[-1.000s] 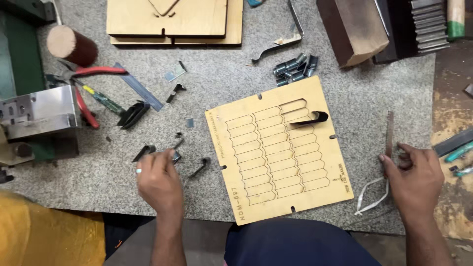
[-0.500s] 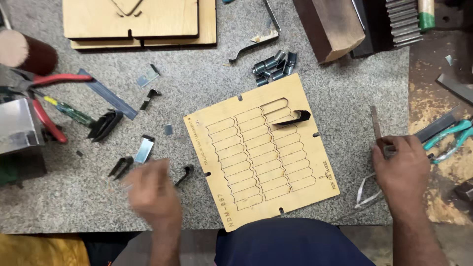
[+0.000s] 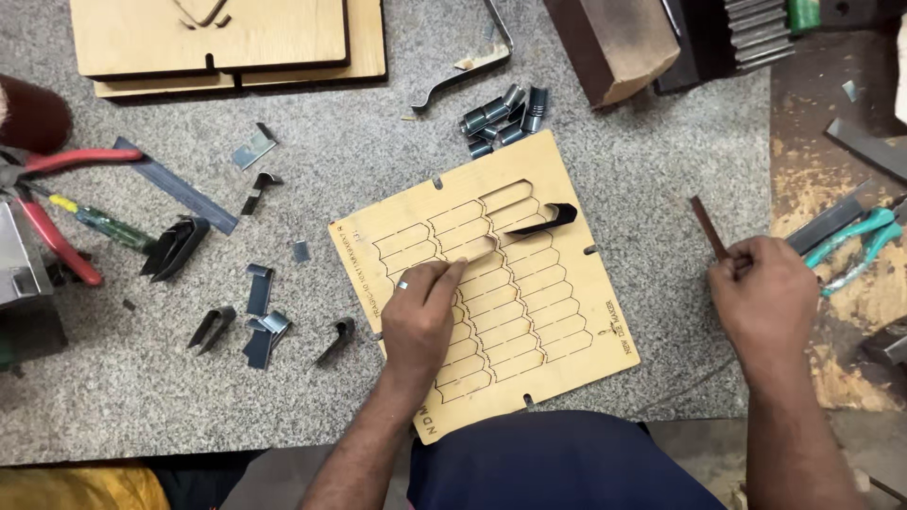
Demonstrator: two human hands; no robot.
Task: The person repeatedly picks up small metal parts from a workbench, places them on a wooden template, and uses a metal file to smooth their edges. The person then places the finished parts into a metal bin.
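The grey speckled counter [image 3: 397,142] carries two stacked plywood boards [image 3: 227,42] at the top, a dark wooden block [image 3: 614,42] beside them, red-handled pliers [image 3: 57,203] at the left and scattered bent grey metal clips [image 3: 260,316]. Near its front edge lies the tilted square plywood template [image 3: 557,312], laser-cut with rows of arrow-like slots; one black bent metal strip [image 3: 548,217] sits in an upper slot. The left hand [image 3: 420,316] rests on the template, fingers drawn together, pressing a slot. The right hand [image 3: 765,297], off the board's right side, is closed around a thin dark metal rod [image 3: 709,227].
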